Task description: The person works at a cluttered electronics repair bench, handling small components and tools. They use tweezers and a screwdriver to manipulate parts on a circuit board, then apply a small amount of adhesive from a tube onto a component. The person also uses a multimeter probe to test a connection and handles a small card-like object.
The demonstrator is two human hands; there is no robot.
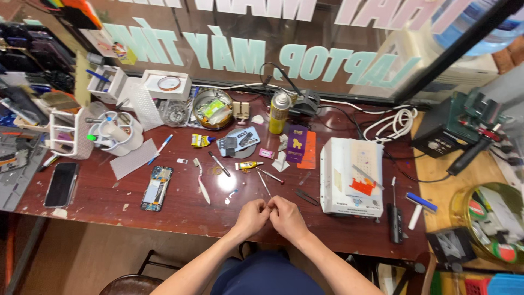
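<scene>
both hands meet at desk (98,202) edge, left hand (252,217) and right hand (286,217) fingertips pinched together, held item too small to tell; tweezers (263,183) just beyond, opened phone (156,188) left.

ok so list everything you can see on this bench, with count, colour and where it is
desk: one, dark red-brown wood, fills the view
phone: one, black, face up, far left
opened phone: one, blue-edged, insides showing, left of centre
spray can: one, yellow with silver top, upright, back centre
round tin: one, metal, holding small packets, back centre
white box machine: one, white, right of the hands
roller: one, blue head, white handle, right of the machine
white cable: one coil, back right
tweezers: one, metal, just beyond the hands
left hand: one, bare, front edge, fingertips meeting the right
right hand: one, bare, beside it; anything pinched is too small to tell
</scene>
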